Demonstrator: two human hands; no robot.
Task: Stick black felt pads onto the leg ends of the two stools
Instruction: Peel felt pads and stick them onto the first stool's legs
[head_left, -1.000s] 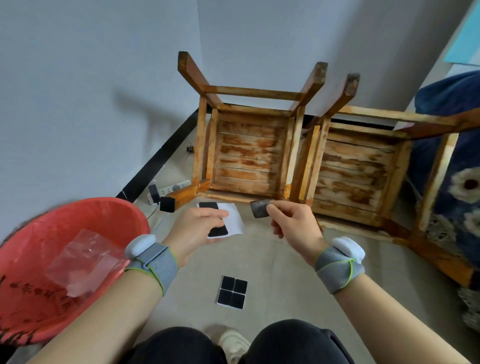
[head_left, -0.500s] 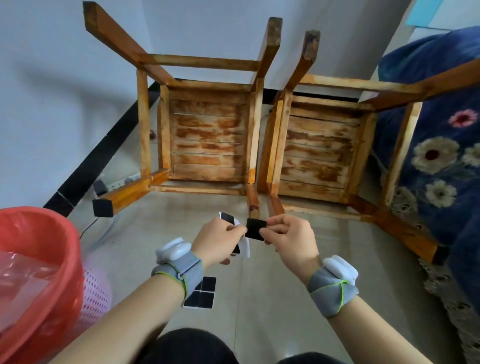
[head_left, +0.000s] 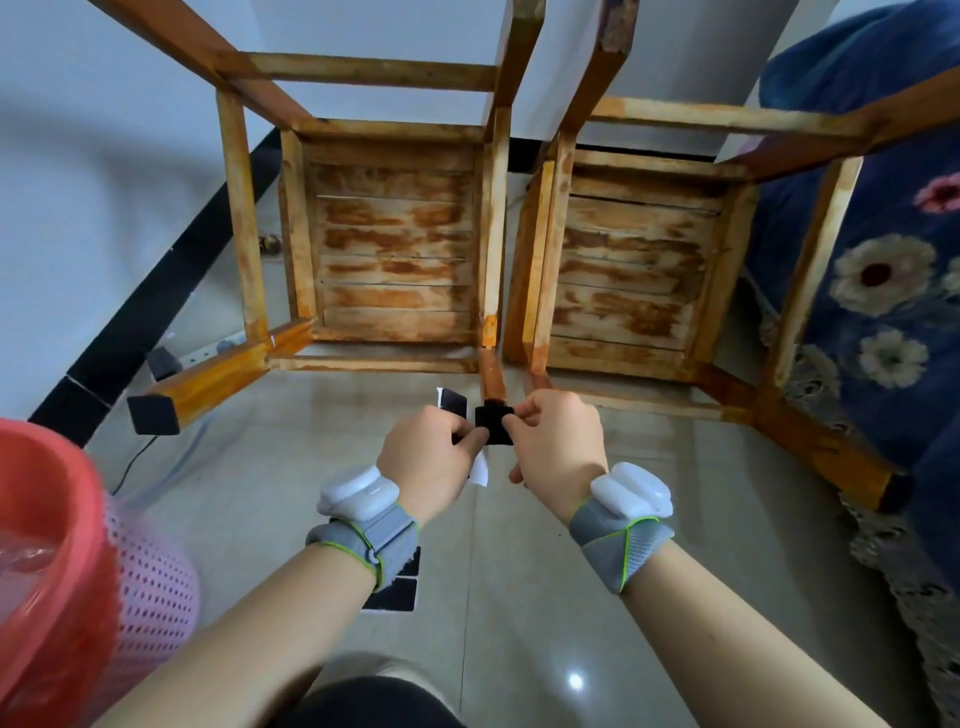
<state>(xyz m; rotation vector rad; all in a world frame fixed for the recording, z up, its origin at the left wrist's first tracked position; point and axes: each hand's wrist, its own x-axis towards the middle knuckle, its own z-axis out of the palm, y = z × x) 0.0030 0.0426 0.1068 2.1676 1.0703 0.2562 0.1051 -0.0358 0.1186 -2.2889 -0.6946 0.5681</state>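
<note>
Two wooden stools lie on their sides on the floor, seats facing away: the left stool (head_left: 395, 249) and the right stool (head_left: 634, 270). A single black felt pad (head_left: 492, 425) sits at the end of the left stool's near right leg (head_left: 491, 378), pinched by my right hand (head_left: 556, 447). My left hand (head_left: 431, 457) holds the white backing sheet (head_left: 451, 401) with a pad on it and also touches the single pad with its thumb. The left stool's near left leg end (head_left: 154, 414) carries a black pad.
A red basin (head_left: 47, 545) over a pink mesh basket (head_left: 156, 587) stands at the left. Another sheet of black pads (head_left: 397, 590) lies on the tiled floor under my left wrist. A blue flowered blanket (head_left: 883, 270) fills the right side. A power strip (head_left: 208, 353) lies by the wall.
My view and both hands have moved forward towards the stools. The single pad has gone from in front of my chest up to the end of the left stool's near right leg.
</note>
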